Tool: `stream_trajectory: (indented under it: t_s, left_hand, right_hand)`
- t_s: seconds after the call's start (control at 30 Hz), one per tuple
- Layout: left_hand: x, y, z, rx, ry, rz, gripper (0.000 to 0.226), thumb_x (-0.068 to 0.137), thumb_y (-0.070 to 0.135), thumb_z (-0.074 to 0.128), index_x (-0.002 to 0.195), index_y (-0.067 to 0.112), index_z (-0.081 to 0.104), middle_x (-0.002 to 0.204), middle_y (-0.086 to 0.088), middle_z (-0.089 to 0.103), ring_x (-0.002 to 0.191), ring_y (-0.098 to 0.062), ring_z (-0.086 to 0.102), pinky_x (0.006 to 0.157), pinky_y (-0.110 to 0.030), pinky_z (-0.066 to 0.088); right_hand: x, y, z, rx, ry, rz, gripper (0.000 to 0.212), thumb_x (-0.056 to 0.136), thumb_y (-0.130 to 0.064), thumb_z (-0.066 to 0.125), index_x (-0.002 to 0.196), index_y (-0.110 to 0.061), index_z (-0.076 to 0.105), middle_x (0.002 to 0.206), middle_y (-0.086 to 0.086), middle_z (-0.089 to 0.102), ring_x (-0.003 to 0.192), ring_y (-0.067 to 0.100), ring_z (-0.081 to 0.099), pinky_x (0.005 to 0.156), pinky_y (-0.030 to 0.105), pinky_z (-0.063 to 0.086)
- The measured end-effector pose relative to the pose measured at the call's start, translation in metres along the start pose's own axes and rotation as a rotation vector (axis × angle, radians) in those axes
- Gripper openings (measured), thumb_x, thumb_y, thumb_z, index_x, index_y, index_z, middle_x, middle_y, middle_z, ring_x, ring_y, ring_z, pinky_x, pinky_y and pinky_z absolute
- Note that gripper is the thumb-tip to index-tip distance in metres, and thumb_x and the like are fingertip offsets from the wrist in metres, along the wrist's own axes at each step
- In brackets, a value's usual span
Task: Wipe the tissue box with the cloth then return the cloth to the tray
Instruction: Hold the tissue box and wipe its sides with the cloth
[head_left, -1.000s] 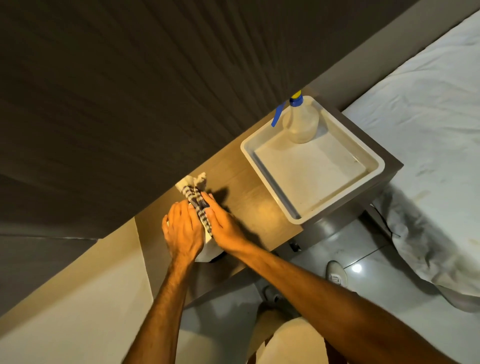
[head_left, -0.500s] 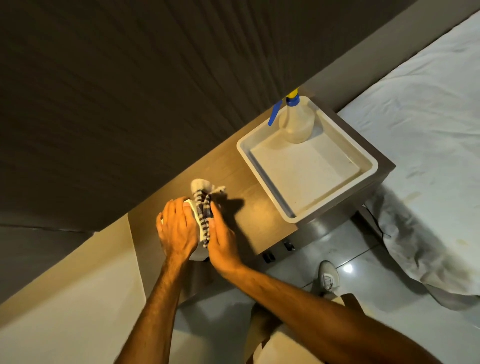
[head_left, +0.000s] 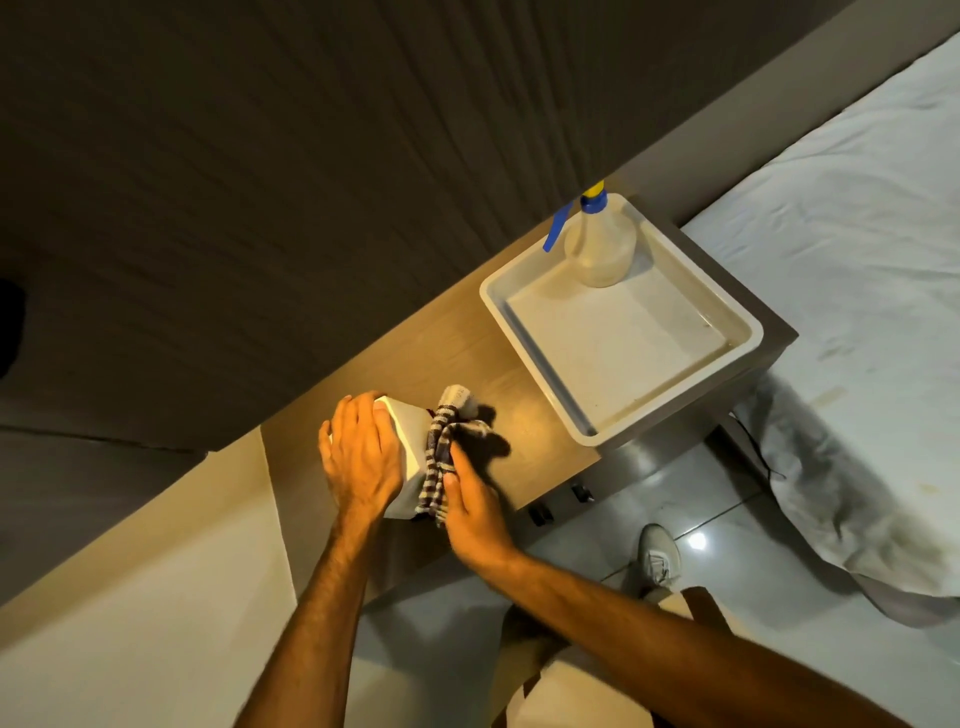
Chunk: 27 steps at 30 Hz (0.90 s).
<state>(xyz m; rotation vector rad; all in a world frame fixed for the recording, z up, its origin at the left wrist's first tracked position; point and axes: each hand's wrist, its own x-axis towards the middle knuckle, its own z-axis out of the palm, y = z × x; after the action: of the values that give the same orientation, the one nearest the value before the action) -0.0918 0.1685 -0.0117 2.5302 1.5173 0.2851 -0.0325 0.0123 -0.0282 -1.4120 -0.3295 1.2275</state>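
Observation:
A white tissue box (head_left: 408, 441) stands on the wooden shelf (head_left: 524, 410) by the wall. My left hand (head_left: 361, 457) lies over the box's top and left side and grips it. My right hand (head_left: 470, 512) presses a dark-and-white striped cloth (head_left: 441, 457) against the box's right side; the cloth's upper end sticks up past my fingers. The white tray (head_left: 743, 325) sits on the shelf's right end, apart from both hands.
A clear spray bottle (head_left: 600, 249) with a blue and yellow head stands in the tray's far corner. A bed with white sheets (head_left: 857, 234) lies right of the shelf. Below are a tiled floor and my shoe (head_left: 658, 556). A dark wall panel rises behind.
The cloth and my right hand have slid from the top of the box down onto its right side. My left hand has shifted left over the box, baring its white top.

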Motion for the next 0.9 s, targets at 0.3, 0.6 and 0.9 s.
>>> stream_trajectory:
  t_s: [0.3,0.6,0.9]
  left_hand:
    - [-0.005,0.001,-0.006,0.011,-0.018,0.014,0.036,0.1,0.039,0.028,0.119,0.019,0.051,0.123,-0.013,0.06,0.122,-0.036,0.053,0.109,-0.061,0.037]
    - [-0.003,0.001,-0.004,-0.018,-0.016,-0.013,0.028,0.104,0.034,0.03,0.12,0.023,0.051,0.128,-0.01,0.06,0.128,-0.032,0.049,0.113,-0.061,0.031]
    - [-0.003,-0.003,-0.001,-0.017,-0.018,-0.01,0.033,0.103,0.036,0.033,0.125,0.019,0.05,0.132,-0.012,0.059,0.129,-0.033,0.049,0.116,-0.06,0.029]
  right_hand:
    - [0.089,-0.047,0.006,-0.179,-0.125,-0.061,0.052,0.11,-0.014,0.033,0.16,-0.028,0.033,0.157,0.011,0.046,0.144,0.028,0.046,0.116,0.037,0.041]
    - [0.018,-0.014,-0.008,-0.078,-0.084,-0.045,0.045,0.111,-0.032,0.034,0.157,-0.034,0.036,0.15,0.005,0.052,0.132,0.013,0.051,0.096,0.017,0.047]
    - [0.093,-0.019,0.002,-0.143,-0.046,-0.04,0.044,0.111,-0.03,0.033,0.155,-0.026,0.041,0.148,0.012,0.055,0.135,0.028,0.054,0.107,0.037,0.046]
